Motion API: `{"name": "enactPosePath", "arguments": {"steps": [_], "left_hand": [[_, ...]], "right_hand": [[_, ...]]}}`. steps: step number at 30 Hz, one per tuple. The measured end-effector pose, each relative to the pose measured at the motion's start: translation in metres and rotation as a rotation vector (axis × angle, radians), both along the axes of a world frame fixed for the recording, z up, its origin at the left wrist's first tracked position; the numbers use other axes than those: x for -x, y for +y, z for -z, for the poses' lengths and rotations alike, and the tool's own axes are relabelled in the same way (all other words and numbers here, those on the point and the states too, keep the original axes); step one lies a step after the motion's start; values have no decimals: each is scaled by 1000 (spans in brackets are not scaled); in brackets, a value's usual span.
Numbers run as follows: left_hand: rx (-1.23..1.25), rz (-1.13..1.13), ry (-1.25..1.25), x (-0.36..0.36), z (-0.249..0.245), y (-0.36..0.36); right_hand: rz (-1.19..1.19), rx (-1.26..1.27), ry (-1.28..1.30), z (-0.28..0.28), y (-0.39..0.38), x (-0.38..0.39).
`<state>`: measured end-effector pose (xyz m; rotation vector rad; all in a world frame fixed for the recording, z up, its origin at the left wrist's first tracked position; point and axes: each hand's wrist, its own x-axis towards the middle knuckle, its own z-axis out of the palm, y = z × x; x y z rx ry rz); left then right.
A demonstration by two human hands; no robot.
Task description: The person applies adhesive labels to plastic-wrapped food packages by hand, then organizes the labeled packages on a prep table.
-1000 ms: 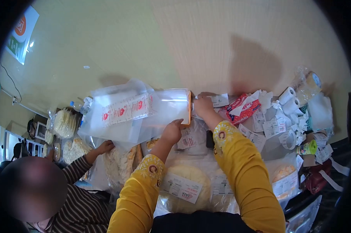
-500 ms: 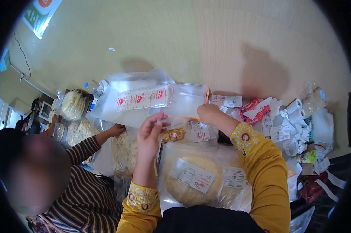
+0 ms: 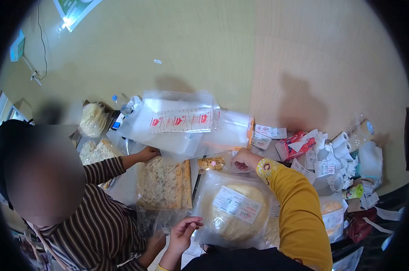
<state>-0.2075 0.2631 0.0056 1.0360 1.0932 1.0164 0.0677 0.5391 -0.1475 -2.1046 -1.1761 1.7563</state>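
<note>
My right hand (image 3: 247,159) reaches over the middle of the table. Its bent fingers are on a white printed label (image 3: 235,166), beside a small clear packet of brown pieces (image 3: 210,163). Low in the view, my left hand (image 3: 182,234) hovers near the edge of a clear bag, its fingers loosely bent and nothing visible in them. That bag holds a round pale flatbread (image 3: 212,216) with a printed label (image 3: 237,204) on top. Another bagged flatbread (image 3: 272,232) lies partly under my right sleeve.
A co-worker in a striped top stands at left, one hand (image 3: 148,154) by a bagged stack of flat sheets (image 3: 163,183). Clear plastic sleeves (image 3: 182,119) lie against the wall. Rolls (image 3: 341,140), crumpled paper and a red-and-white wrapper (image 3: 299,143) crowd the right.
My left hand has dropped from above the table to its near edge. My right hand has moved nearer, from the plastic sleeve's orange edge onto the label. The view has shifted.
</note>
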Motion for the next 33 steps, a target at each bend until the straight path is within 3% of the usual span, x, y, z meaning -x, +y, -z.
{"name": "enactPosePath", "arguments": {"steps": [4,10,12,13,15,17,19,22,25,28,31,33], "left_hand": [[40,-95,-41,17,16,-28],[48,-121,-47,32,23,-42],[35,-119,-43,36,22,-42],[29,-119,-41,37,22,-43],[25,-106,-52,39,20,-44],[22,-96,-42,39,17,-46],[28,-90,-9,38,13,-51],[49,-76,35,41,20,-62],[100,-87,35,44,25,-74],[135,-118,18,47,24,-84],[154,-152,21,52,23,-89],[165,-162,29,56,22,-92]], "right_hand": [[-112,-29,195,-16,-2,-8],[-419,-396,-29,-143,-28,-43],[-333,-335,-38,-174,-24,-58],[-290,-305,-41,-185,-21,-67],[-508,-572,-114,-168,8,-105],[-441,-670,-89,-173,23,-110],[-90,-581,39,-194,21,-100],[-7,-729,-115,-194,29,-84],[106,-730,43,-170,51,-78],[-32,-659,-321,-158,69,-76],[-60,-1135,-765,-145,72,-81],[-3,-1065,-711,-158,69,-78]]}}
